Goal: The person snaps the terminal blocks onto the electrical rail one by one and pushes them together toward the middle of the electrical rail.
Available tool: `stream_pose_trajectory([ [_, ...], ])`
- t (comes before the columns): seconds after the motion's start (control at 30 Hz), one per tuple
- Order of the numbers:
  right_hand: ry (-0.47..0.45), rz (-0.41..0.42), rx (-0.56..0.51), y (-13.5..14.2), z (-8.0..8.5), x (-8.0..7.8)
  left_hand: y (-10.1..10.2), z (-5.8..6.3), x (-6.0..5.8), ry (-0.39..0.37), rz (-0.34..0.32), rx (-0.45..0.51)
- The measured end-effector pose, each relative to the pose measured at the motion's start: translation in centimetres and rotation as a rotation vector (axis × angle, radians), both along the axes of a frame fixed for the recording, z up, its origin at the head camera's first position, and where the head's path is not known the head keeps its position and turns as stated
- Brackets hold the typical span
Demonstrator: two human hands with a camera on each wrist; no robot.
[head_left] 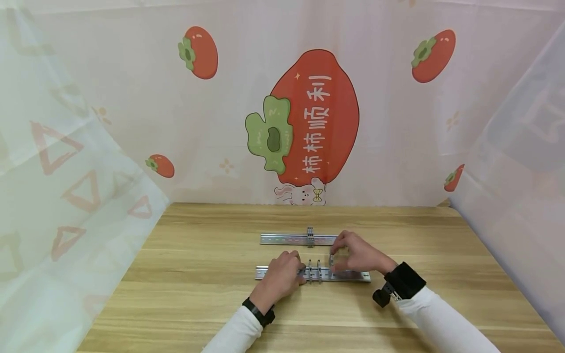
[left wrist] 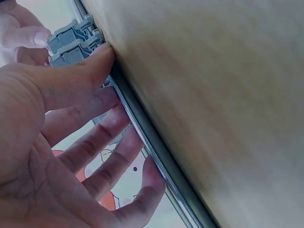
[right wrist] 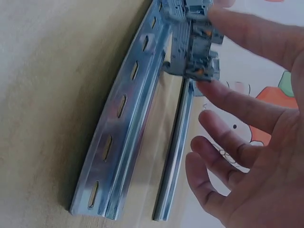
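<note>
Across the table lies a slotted metal DIN rail [head_left: 353, 276], with two thin grey terminal blocks [head_left: 310, 272] standing apart on it. My left hand [head_left: 280, 274] grips this rail left of the blocks. In the left wrist view its thumb [left wrist: 97, 61] is on the near edge, close to a block, and the fingers reach the far side. My right hand [head_left: 359, 254] pinches another grey terminal block [right wrist: 194, 45] between thumb and forefinger, upright at the rail to the right of the other two. Whether this block is seated on the rail, I cannot tell.
Behind, a second DIN rail [head_left: 282, 239] lies roughly parallel, carrying a tight group of terminal blocks [head_left: 310, 236] near its middle. The wooden table [head_left: 198, 304] ends at a printed cloth backdrop [head_left: 384, 147], with cloth hanging on both sides.
</note>
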State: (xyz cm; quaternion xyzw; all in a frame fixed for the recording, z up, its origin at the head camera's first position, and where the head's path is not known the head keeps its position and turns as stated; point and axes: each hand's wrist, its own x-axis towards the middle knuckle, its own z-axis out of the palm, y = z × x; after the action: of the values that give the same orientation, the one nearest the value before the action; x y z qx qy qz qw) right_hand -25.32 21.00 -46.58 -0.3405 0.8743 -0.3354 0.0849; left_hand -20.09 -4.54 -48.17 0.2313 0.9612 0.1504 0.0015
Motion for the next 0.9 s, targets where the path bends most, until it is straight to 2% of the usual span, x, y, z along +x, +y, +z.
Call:
stream_pose_trajectory([
  [0.2,0.021,0.004,0.017,-0.2,0.1,1.0,0.1,0.1,0.0,0.002,0.006,-0.014],
  [0.4,0.136,-0.016,0.094,-0.5,-0.3,1.8,0.0,0.0,0.1,0.004,0.008,-0.018],
  [0.57,0.188,-0.059,0.149,-0.6,-0.3,2.5,0.1,-0.1,0.1,0.016,0.004,-0.017],
  [0.9,0.250,-0.100,0.166,-0.9,-0.5,3.7,0.1,-0.1,0.1,0.031,-0.010,-0.011],
])
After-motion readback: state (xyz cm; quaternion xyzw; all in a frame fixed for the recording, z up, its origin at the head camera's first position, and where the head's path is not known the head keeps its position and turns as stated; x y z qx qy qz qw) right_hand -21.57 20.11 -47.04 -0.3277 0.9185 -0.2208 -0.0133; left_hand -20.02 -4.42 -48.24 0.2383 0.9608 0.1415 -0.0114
